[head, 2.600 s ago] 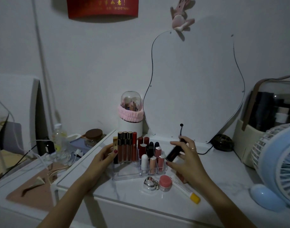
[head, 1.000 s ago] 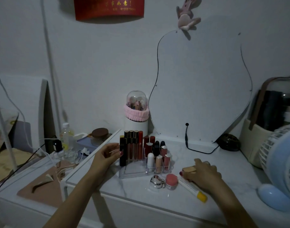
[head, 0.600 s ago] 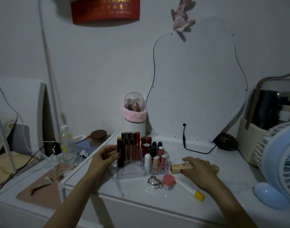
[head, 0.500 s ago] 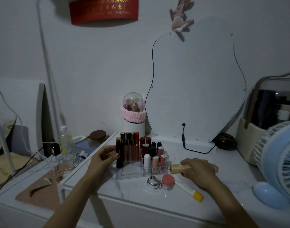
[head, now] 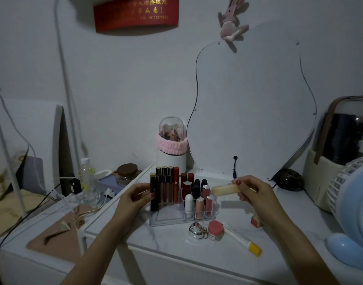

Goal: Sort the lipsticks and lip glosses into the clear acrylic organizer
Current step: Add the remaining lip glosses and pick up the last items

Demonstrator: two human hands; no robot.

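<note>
The clear acrylic organizer (head: 166, 220) stands on the white marble table top, filled with several upright lip glosses (head: 166, 187) at its back left and several lipsticks (head: 194, 194) at its right. My left hand (head: 133, 197) rests against the organizer's left side, fingers curled near a dark tube. My right hand (head: 253, 191) holds a pale gold lipstick tube (head: 224, 190) sideways in the air, just right of and above the organizer's right slots.
In front of the organizer lie a silver case (head: 196, 230), a pink-lidded jar (head: 216, 230) and a white tube with a yellow cap (head: 241, 239). A small item (head: 255, 220) sits under my right wrist. A blue fan (head: 357, 212) stands at right, a mirror (head: 252, 112) behind.
My right hand put a dark tube into the organizer, then picked the pale gold tube up off the table and lifted it toward the organizer. My left hand stayed by the organizer.
</note>
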